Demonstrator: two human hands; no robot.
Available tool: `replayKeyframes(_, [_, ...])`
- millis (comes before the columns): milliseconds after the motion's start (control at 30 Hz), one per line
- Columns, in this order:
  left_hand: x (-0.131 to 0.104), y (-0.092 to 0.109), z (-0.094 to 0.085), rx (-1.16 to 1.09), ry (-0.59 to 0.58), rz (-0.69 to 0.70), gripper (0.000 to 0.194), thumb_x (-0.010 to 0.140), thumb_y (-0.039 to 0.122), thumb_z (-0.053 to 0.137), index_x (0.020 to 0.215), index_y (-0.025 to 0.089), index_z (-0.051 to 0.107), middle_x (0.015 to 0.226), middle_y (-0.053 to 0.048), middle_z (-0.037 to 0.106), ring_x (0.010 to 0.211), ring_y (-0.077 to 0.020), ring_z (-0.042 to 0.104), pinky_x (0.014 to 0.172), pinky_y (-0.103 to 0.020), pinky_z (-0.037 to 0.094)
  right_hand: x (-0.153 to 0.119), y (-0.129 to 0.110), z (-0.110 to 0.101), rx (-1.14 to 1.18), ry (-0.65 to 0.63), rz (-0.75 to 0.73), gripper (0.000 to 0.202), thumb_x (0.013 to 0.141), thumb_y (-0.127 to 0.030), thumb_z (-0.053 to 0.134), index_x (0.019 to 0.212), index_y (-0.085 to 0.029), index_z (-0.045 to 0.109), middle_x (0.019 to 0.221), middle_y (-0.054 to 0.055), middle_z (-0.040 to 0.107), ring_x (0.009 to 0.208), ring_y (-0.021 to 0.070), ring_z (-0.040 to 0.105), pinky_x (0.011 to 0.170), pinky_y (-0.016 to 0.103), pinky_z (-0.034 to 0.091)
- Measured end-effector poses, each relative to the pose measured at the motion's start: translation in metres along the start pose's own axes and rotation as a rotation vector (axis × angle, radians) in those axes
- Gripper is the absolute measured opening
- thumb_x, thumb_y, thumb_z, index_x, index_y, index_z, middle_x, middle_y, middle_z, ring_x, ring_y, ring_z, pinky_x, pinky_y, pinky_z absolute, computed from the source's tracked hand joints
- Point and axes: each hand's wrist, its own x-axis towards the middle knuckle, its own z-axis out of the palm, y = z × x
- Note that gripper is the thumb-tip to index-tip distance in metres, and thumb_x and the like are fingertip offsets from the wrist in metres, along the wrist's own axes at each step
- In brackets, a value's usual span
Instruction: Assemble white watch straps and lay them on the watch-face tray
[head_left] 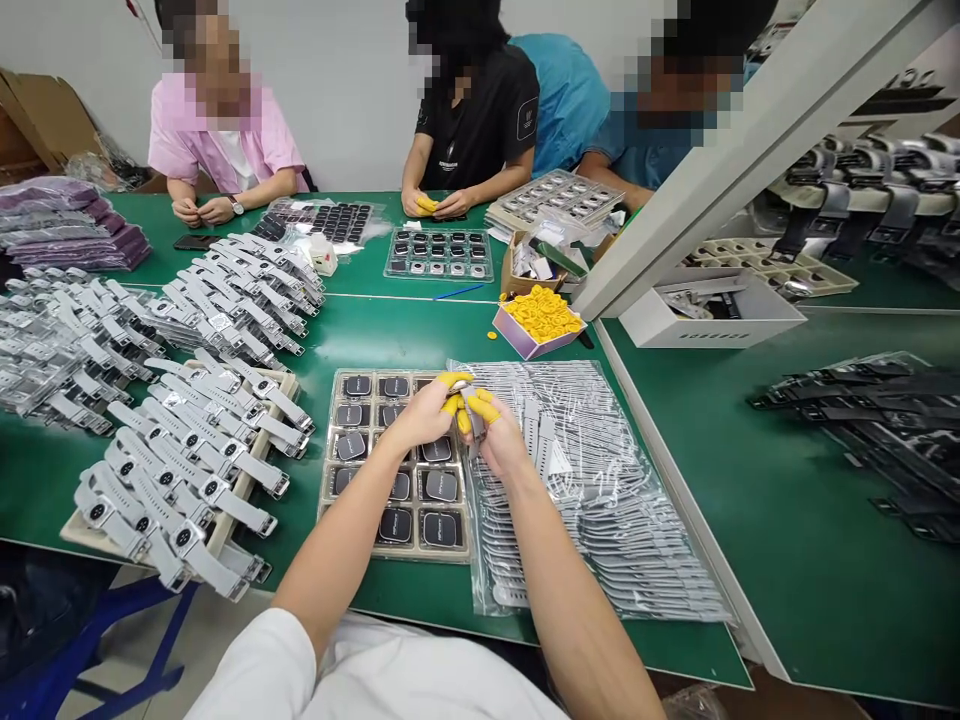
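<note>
Hands, two of them, meet above the seam between one tray and one bag near the front edge of the worktop [360, 330]. The left hand [427, 412] and the right hand [504, 438] wear yellow finger covers and pinch one grey strap [475, 428] narrowly between their fingertips; what it joins at its upper end is too covered to tell.

Below and left of them, the beige tray [330, 455] has three columns of dark square pieces [441, 528], at least eleven showing, some hidden by the left forearm. Right of it, one clear bag [491, 600] holds grey straps [645, 560], too many to count, in two stacks side by side.

Toward the worktop's left edge, dozens of pale-strapped watches [184, 538] lie in several heaps, the front one on one tray. Behind the bag, one open box [531, 345] brims with yellow finger covers, one loose beside it. One blue stick [459, 291] and one clear tray [439, 255] of small watch parts lie farther back. At least three people sit or lean beyond the far side.
</note>
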Motion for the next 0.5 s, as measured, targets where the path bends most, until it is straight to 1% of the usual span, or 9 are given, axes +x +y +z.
replayKeyframes(100, [0.0005, 0.0023, -0.0059, 0.124, -0.039, 0.043, 0.049, 0.087, 0.005, 0.046, 0.133, 0.016, 0.06, 0.13, -0.013, 0.068, 0.121, -0.0253, 0.065, 0.108, -0.04, 0.051, -0.0011, -0.0006, -0.0022, -0.007, -0.034, 0.018, 0.025, 0.077, -0.043, 0.077, 0.078, -0.022, 0.064, 0.052, -0.004, 0.059, 0.04, 0.0108, 0.043, 0.04, 0.024, 0.035])
replayKeyframes(233, [0.0004, 0.0033, -0.0093, 0.188, -0.065, 0.048, 0.06, 0.08, 0.0, 0.045, 0.135, 0.019, 0.061, 0.133, -0.009, 0.068, 0.123, -0.0233, 0.063, 0.108, -0.037, 0.051, -0.0031, -0.0026, -0.002, -0.013, -0.085, 0.054, 0.025, 0.076, -0.041, 0.079, 0.075, -0.021, 0.064, 0.049, -0.003, 0.057, 0.039, 0.0104, 0.04, 0.038, 0.023, 0.03])
replayKeyframes(367, [0.0005, 0.0045, -0.0088, 0.184, -0.04, 0.052, 0.055, 0.084, 0.002, 0.045, 0.133, 0.02, 0.063, 0.132, -0.008, 0.069, 0.123, -0.0226, 0.064, 0.109, -0.037, 0.051, -0.0028, -0.0047, -0.0017, 0.01, -0.095, 0.051, 0.026, 0.076, -0.042, 0.078, 0.074, -0.021, 0.063, 0.046, -0.005, 0.052, 0.037, 0.0093, 0.034, 0.038, 0.023, 0.026])
replayKeyframes(500, [0.0008, 0.0062, -0.0092, 0.173, -0.022, 0.06, 0.05, 0.089, 0.004, 0.044, 0.132, 0.02, 0.063, 0.132, -0.008, 0.07, 0.123, -0.0221, 0.064, 0.11, -0.038, 0.05, -0.0021, -0.0065, -0.001, 0.044, -0.094, 0.033, 0.026, 0.077, -0.044, 0.076, 0.074, -0.022, 0.062, 0.045, -0.006, 0.048, 0.038, 0.0097, 0.032, 0.038, 0.024, 0.025])
